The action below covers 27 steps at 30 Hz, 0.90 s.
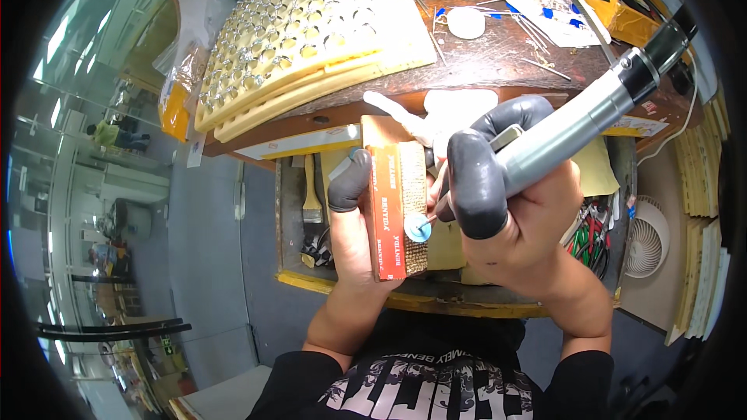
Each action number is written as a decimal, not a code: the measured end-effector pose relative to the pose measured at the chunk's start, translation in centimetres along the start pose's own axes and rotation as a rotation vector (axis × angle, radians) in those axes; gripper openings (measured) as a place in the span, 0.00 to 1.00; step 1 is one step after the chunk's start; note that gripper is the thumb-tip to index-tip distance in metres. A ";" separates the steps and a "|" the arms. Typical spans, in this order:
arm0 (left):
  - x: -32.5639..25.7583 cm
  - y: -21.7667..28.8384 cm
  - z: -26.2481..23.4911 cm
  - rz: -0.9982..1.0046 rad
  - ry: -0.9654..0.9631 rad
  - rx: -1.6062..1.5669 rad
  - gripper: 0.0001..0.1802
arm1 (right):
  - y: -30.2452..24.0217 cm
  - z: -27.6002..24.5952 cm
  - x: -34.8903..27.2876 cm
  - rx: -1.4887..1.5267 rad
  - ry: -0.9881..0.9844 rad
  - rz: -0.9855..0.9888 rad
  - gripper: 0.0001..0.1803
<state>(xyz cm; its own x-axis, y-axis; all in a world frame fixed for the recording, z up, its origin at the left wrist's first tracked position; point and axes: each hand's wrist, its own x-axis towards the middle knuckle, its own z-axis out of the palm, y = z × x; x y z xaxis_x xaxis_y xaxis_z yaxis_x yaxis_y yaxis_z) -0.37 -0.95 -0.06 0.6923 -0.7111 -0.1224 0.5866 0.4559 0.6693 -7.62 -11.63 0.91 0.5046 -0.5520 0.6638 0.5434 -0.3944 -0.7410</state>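
Left hand (354,222) clamps the orange block (397,210) upright over the open drawer (292,210), likely so debris drops in. Right hand (517,210) grips the rotary handpiece (576,120) pen-style, blue wheel (418,227) touching the block's near face. Ring trays (303,39) far-left on the tabletop (498,62).

Bare forearms, black short-sleeved shirt printed with white lettering, dark grey finger cots worn on both hands (354,210) (529,225)

Red-labelled rectangular block (393,210) held upright; clear plastic bag (180,70) upper left.
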 end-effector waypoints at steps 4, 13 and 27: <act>0.0 -0.2 -0.1 -0.003 0.038 -0.016 0.28 | -0.1 0.3 -0.1 0.002 0.038 0.016 0.10; -0.2 -0.2 -0.2 0.014 -0.048 -0.016 0.31 | -0.4 0.2 0.4 -0.042 0.035 -0.025 0.10; -0.2 -0.1 -0.1 0.003 -0.029 0.013 0.33 | -0.4 -0.1 0.6 -0.062 0.009 -0.059 0.09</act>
<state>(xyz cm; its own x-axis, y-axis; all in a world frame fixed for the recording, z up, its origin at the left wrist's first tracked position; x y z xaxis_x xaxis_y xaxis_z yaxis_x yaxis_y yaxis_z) -0.57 -0.81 -0.15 0.6812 -0.7254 -0.0989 0.5789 0.4510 0.6793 -7.61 -11.89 1.55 0.4670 -0.5326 0.7059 0.5295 -0.4709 -0.7056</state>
